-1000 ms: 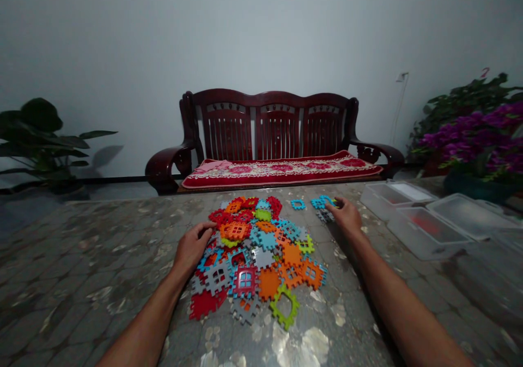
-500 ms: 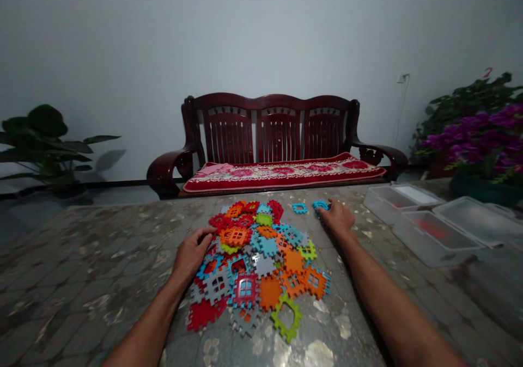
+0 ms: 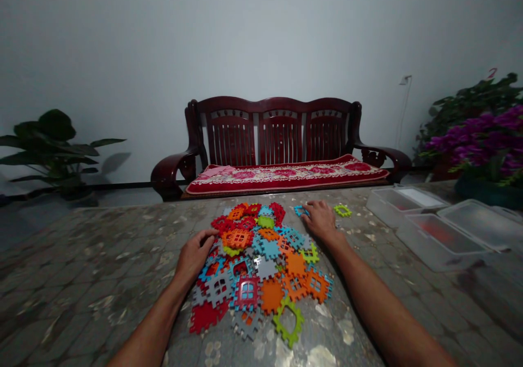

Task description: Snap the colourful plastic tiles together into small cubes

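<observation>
A heap of toothed plastic building pieces in red, orange, grey, blue and green lies on the table. My left hand rests at the heap's left side, thumb and fingers apart, its fingertips by a red piece. Beyond the heap, on the right, my right hand is closed with its fingertips on a blue frame piece. The hand covers part of that piece and whatever lies beneath the palm. Just right of this hand, a green frame piece lies flat.
Clear plastic boxes stand on the right of the patterned table, one with something red inside. Purple flowers in a pot are behind them. A wooden bench with a red mat is across the table.
My right hand has shifted left, from a blue piece it was gripping to where the separate blue frame lay. The green frame piece now shows beside it. My left hand has stayed in place.
</observation>
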